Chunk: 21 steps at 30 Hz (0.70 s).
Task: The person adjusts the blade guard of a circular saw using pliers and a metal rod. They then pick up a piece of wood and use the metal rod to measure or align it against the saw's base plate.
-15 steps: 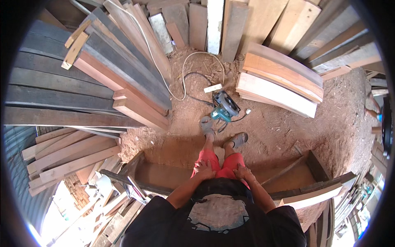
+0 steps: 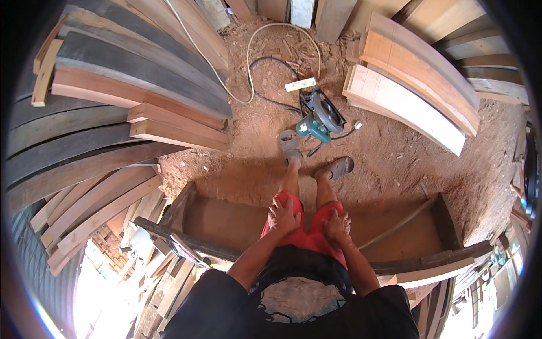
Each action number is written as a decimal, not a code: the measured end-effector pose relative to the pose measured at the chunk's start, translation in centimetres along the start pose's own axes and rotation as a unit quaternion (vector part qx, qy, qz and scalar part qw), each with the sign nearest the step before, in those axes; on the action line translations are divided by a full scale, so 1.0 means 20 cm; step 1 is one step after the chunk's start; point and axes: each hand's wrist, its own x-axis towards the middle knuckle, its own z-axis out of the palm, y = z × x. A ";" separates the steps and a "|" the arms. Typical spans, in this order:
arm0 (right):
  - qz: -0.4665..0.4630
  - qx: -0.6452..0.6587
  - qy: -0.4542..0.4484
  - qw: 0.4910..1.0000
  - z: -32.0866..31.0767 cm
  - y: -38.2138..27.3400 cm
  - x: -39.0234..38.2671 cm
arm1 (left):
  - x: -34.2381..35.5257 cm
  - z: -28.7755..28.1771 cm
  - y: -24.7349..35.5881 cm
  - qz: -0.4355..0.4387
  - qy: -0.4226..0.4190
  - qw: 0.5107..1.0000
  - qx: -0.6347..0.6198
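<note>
My left hand [image 2: 284, 216] lies on the left leg of my red shorts [image 2: 291, 200], near the knee, with its fingers spread and nothing in it. On the other thigh rests my right hand [image 2: 337, 227], empty too, its fingers loosely apart over the cloth. Beyond my sandalled feet a teal and black circular saw [image 2: 319, 120] sits on the dusty ground, untouched. A dark cord runs from it toward a white power strip [image 2: 300, 85], and a pale cable [image 2: 248, 62] loops behind.
Long planks [image 2: 141, 73] are stacked at the left. Cut boards [image 2: 406, 107] lie at the right, behind the saw. A low wooden frame [image 2: 186, 212] stretches across beneath my legs, with a thin stick [image 2: 398, 225] leaning inside its right part. Sawdust and chips cover the ground.
The view has tilted, so the saw, boards and my legs appear lower and larger. Both hands have slid forward along my thighs toward the knees.
</note>
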 end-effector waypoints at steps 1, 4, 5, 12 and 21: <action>-0.004 0.004 -0.003 1.000 0.00 0.02 0.04 | 0.01 -0.02 0.02 -0.004 -0.007 1.000 0.007; -0.027 -0.023 0.011 0.999 0.02 0.06 0.24 | 0.02 0.01 0.04 -0.007 0.014 1.000 0.019; -0.037 -0.038 0.018 0.998 0.05 0.09 0.33 | 0.02 0.02 0.05 -0.006 0.027 0.999 0.022; -0.149 -0.005 0.086 0.985 0.11 0.15 1.09 | 0.02 -0.05 0.09 -0.010 0.023 0.998 0.050; -0.231 -0.029 0.241 0.942 -0.40 -0.50 1.38 | 0.06 -0.01 0.04 -0.019 0.035 0.996 0.075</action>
